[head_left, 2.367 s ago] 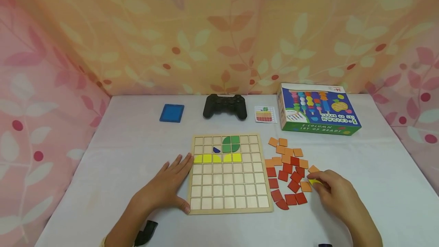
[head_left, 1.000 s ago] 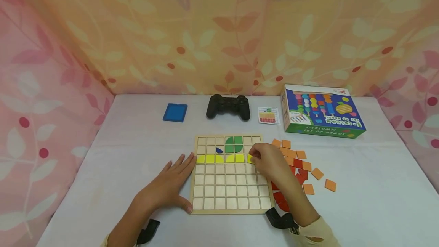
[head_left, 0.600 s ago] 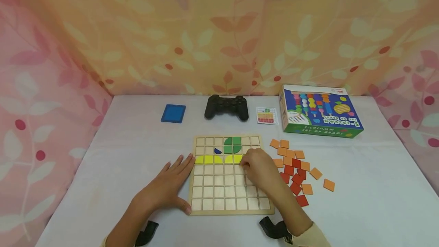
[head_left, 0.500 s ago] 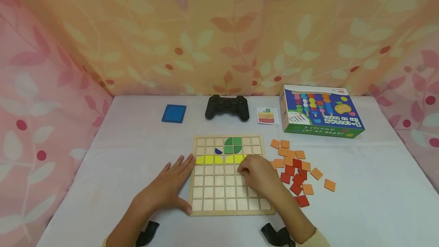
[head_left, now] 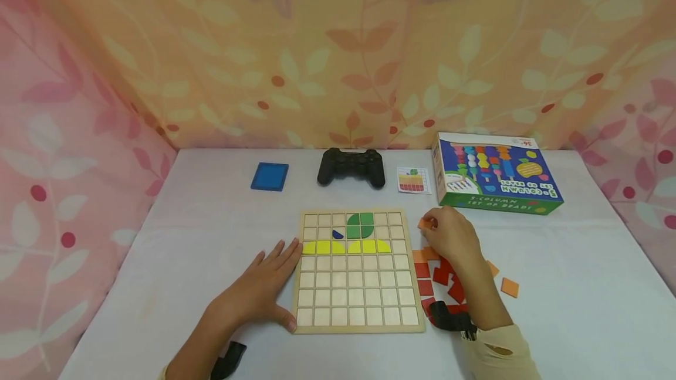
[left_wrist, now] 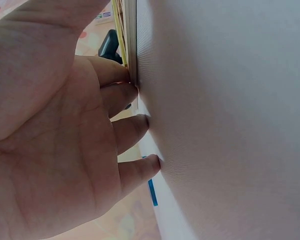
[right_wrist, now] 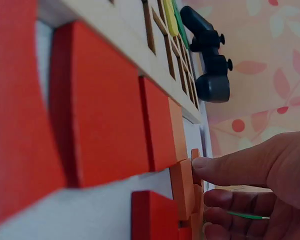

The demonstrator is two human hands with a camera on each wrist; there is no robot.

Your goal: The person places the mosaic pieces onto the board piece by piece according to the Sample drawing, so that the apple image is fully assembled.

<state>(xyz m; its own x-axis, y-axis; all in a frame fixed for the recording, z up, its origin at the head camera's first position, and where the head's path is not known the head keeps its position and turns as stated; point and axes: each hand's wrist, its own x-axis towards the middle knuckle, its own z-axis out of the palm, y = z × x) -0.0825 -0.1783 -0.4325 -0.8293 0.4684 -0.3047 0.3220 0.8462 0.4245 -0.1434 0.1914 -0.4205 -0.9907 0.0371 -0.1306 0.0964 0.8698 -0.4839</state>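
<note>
My left hand (head_left: 262, 286) lies with fingers spread along the left edge of a wooden grid board (head_left: 360, 329), fingertips at its side in the left wrist view. Green pieces (head_left: 360, 226) fill a small block near the board's far side, beside one dark blue piece (head_left: 337, 234). A row of yellow pieces (head_left: 323, 247) crosses the board below them. Right of the board, my right hand (head_left: 451, 236) pinches an orange square tile (head_left: 424, 223) at the far end of the loose tiles. Its thumb presses on that tile in the right wrist view.
Red tiles (head_left: 424, 287) and more orange tiles (head_left: 509, 287) lie right of the board, partly under the right forearm. Behind stand a blue square tray (head_left: 270, 176), a black game controller (head_left: 351, 168), a pattern card (head_left: 413, 180) and a toy box (head_left: 499, 173).
The right hand brought a yellow piece from the right and left it in the yellow row, then moved right to the orange tiles. The left hand stays at the board's edge.
</note>
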